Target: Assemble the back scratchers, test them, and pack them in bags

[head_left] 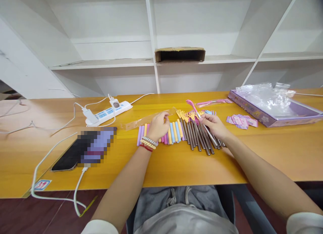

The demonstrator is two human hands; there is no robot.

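A row of telescopic back scratchers (194, 134) lies on the wooden table (176, 166), with pastel grips (174, 133), metal shafts and small claw heads. My left hand (157, 126) pinches the end of a long clear plastic sleeve (143, 121) that stretches to the left. My right hand (213, 124) grips a scratcher with a pink claw head (189, 102), its tip raised above the row. Beaded bracelets (148, 143) circle my left wrist.
A phone (75, 153) on a white cable lies at the left, a power strip (108, 111) behind it. A purple box (275, 109) topped with clear bags sits at the right, small pink cards (241, 121) beside it. A cardboard box (179, 54) rests on the white shelf.
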